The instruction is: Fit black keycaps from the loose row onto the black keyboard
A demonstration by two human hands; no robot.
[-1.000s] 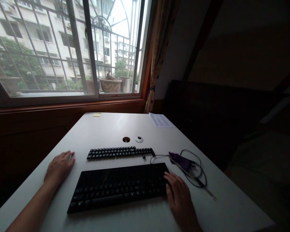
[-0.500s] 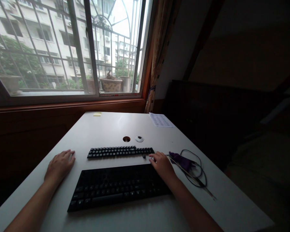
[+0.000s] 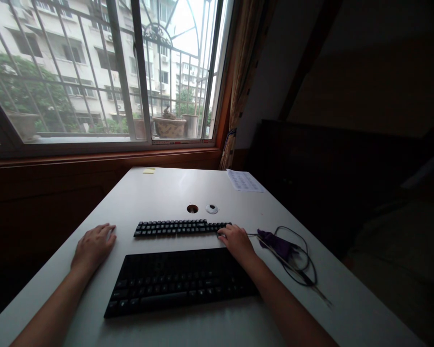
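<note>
A black keyboard point(image 3: 181, 282) lies before me; keycaps show on its near rows, while its far part looks bare and dark. Behind it, loose black keycaps point(image 3: 171, 228) stand lined up in rows on the white table. My right hand point(image 3: 237, 241) is at the right end of these rows, its fingers pinched on a small black keycap that they mostly cover. To the left of the keyboard, my left hand point(image 3: 94, 246) rests on the tabletop with its fingers loosely stretched out, holding nothing.
Right of my right hand lie a purple cloth pouch point(image 3: 280, 245), a looped black cable point(image 3: 313, 265) and thin sticks or wires. Farther back are a round table hole point(image 3: 192, 208), a white ring cover point(image 3: 212, 209), printed paper point(image 3: 244, 181) and yellow notes point(image 3: 149, 171).
My right hand has moved slightly left, onto the keycap that lay loose in front of the rows. The left hand stays resting on the table. The view has shifted a little.
</note>
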